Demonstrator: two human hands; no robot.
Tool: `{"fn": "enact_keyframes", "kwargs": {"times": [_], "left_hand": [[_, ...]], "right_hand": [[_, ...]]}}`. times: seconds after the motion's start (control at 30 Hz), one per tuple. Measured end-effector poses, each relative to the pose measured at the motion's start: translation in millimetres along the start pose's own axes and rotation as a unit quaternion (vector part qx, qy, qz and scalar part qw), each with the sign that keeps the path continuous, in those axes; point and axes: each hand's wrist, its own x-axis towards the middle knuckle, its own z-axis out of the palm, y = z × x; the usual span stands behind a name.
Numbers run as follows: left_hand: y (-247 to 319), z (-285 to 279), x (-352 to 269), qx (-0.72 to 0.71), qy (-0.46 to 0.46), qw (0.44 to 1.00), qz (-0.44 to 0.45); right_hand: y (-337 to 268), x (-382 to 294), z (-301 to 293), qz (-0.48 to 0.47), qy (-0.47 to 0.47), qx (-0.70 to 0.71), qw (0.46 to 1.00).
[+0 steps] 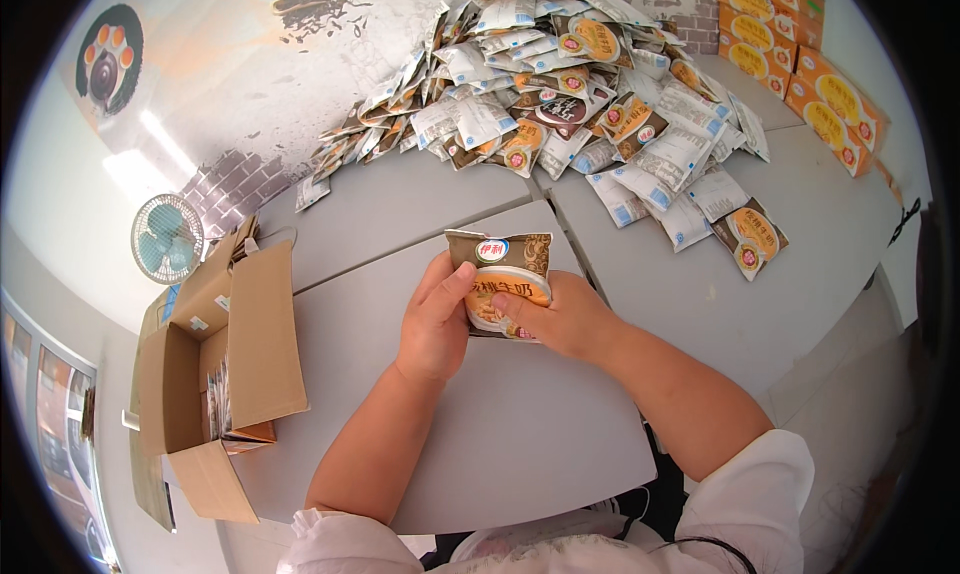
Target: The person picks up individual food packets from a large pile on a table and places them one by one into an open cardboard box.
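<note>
Between my two hands, above the near grey table (510,439), is a brown and orange Yili milk pouch (499,292), its printed front turned up towards me. My left hand (442,311) grips its left side, thumb lying over the front edge. On the right side my right hand (574,307) has hold of it, with the thumb pressed across the front. The fingers behind the pouch are hidden, and I cannot tell whether more pouches lie beneath it. To the left stands an open cardboard box (266,334) with several pouches (218,401) upright inside.
A large heap of pouches (517,86) fills the back of the tables, spilling to the right with a loose pouch (750,236) at its edge. Orange printed cartons (836,108) are stacked at the back right. A fan (167,238) stands behind the cardboard box.
</note>
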Motion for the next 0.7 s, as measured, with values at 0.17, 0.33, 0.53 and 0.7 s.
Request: {"fn": "enact_keyframes", "kwargs": {"times": [0.17,0.33,0.53,0.7], "left_hand": [[-5.1,5.8,1.3,-0.008,0.037,0.999,-0.005],[-17.8,5.6,1.2,-0.029,0.098,0.995,-0.007],[-15.5,9.3,3.0,-0.023,0.153,0.988,-0.012],[-11.4,8.3,7.0,-0.031,0.192,0.979,-0.052]], "right_hand": [[3.2,-1.9,3.0,-0.026,-0.007,0.014,1.000],[-0.1,-5.4,6.8,-0.029,-0.030,-0.043,0.998],[1.0,-6.5,10.0,-0.073,-0.025,-0.075,0.994],[-4.0,-7.9,9.5,-0.080,-0.033,-0.092,0.992]]}}
